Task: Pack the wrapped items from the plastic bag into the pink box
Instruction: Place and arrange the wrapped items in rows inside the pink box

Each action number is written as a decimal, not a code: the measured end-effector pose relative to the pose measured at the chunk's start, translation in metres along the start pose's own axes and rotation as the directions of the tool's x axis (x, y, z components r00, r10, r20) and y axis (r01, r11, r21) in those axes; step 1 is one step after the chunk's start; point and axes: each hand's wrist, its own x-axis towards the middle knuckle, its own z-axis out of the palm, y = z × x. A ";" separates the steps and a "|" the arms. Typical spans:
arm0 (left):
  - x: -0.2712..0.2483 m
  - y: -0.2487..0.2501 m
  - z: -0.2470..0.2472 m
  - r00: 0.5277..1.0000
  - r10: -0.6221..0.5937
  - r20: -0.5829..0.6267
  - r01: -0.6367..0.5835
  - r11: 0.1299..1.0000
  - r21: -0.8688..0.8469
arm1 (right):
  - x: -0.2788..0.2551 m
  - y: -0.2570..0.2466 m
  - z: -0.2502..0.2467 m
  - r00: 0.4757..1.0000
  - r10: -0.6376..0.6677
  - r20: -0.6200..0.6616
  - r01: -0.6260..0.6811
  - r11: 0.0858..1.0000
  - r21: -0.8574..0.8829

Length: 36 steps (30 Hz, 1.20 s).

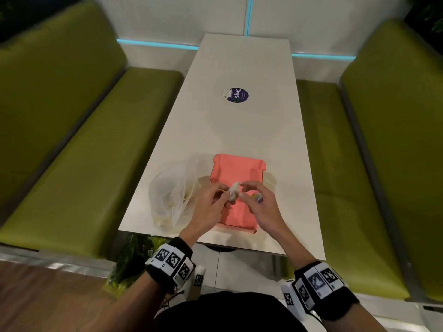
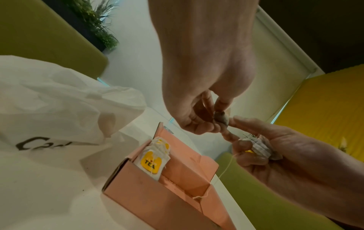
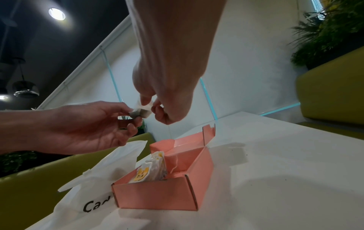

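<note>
Over the open pink box (image 1: 233,213) my left hand (image 1: 224,194) pinches a single tea bag (image 1: 233,191) by its lower end. My right hand (image 1: 244,190) touches that tea bag's top with thumb and forefinger, while its curled lower fingers hold a small bundle of tea bags (image 2: 260,147). In the right wrist view the shared tea bag (image 3: 140,112) hangs between both hands above the box (image 3: 157,196). Several tea bags with yellow TEA tags (image 2: 151,160) stand at the box's left end. The white plastic bag (image 1: 170,190) lies crumpled left of the box.
The box sits near the front edge of a long white table (image 1: 239,130). A round dark sticker (image 1: 237,95) lies at mid-table. Green benches (image 1: 79,164) flank both sides. A green bag (image 1: 129,262) lies on the floor under the table's near left corner.
</note>
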 end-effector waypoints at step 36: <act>0.015 -0.004 -0.007 0.969 0.173 0.176 -0.204 0.962 0.179 | 0.023 -0.043 -0.018 0.976 -0.154 0.156 0.195 0.935 -0.297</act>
